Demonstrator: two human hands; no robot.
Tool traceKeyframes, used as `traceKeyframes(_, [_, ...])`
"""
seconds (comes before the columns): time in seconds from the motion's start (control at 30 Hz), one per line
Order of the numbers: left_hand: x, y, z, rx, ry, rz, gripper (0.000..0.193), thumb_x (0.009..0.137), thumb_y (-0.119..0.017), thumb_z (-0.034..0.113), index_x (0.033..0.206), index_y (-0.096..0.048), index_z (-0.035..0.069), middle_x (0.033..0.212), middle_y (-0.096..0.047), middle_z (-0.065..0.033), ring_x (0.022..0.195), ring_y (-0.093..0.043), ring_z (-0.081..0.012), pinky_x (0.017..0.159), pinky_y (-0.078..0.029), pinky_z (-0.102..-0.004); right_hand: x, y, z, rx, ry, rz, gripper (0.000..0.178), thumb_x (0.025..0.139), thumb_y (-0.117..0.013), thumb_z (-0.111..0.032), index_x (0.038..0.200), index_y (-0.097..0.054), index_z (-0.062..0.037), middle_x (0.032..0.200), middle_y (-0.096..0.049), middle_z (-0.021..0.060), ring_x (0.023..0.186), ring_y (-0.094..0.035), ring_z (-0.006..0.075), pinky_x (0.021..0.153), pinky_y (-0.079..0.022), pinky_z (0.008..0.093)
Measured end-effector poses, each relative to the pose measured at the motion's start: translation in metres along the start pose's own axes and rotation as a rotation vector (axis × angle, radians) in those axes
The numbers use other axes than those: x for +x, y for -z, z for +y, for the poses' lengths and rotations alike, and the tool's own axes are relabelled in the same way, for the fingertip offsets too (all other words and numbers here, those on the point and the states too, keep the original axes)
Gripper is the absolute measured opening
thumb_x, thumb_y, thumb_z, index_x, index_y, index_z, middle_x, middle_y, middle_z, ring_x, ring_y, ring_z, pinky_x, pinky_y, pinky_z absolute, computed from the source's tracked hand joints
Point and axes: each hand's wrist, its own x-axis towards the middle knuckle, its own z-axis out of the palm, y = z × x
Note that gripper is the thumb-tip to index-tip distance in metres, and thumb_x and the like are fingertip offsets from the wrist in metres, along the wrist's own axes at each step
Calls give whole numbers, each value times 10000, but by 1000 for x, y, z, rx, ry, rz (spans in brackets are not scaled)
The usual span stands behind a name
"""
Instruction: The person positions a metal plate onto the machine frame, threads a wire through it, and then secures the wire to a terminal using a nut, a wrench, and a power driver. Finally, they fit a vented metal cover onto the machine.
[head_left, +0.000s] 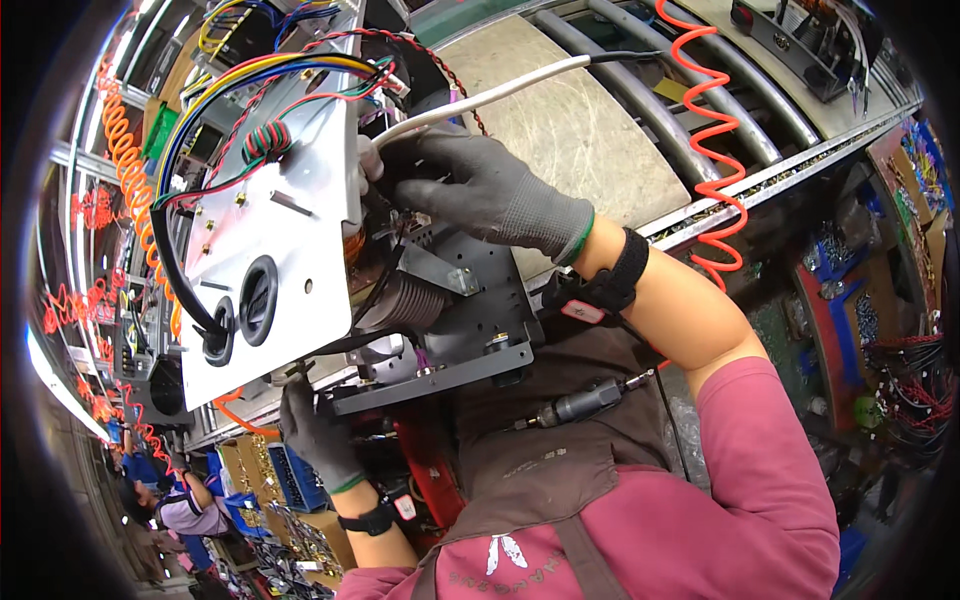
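In front of me stands a machine chassis on a dark metal base (450,375), with a bare metal panel (290,240) tilted up on its left side. My right hand (490,190), in a grey glove, reaches in behind the panel's right edge beside a white cable (480,100). Its fingers are bent together; what they grip there is hidden. Below, my gloved left hand (318,435) is at the base's left front corner, fingers closed around something too small to name. Coloured wires (270,70) pass through a ring core (267,143) on the panel. A copper-wound coil (405,303) sits inside.
A power screwdriver (580,403) lies across my apron. Behind the chassis are a scratched board (570,120) and metal rollers (690,90). An orange coiled hose (715,125) hangs at right. Parts bins (295,475) stand lower left. Another person (190,510) works at far left.
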Motion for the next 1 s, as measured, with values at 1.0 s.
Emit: traceKeyframes(1.0, [77, 29, 130, -214, -495, 30, 281, 957, -547, 105, 1185, -627, -40, 1224, -613, -154, 1141, -560, -186, 974, -430, -294, 17, -22, -50, -634, 348, 116, 520, 799, -690, -272, 1236, -528, -43, 1090, -586, 169, 818, -659, 328, 623, -545, 394])
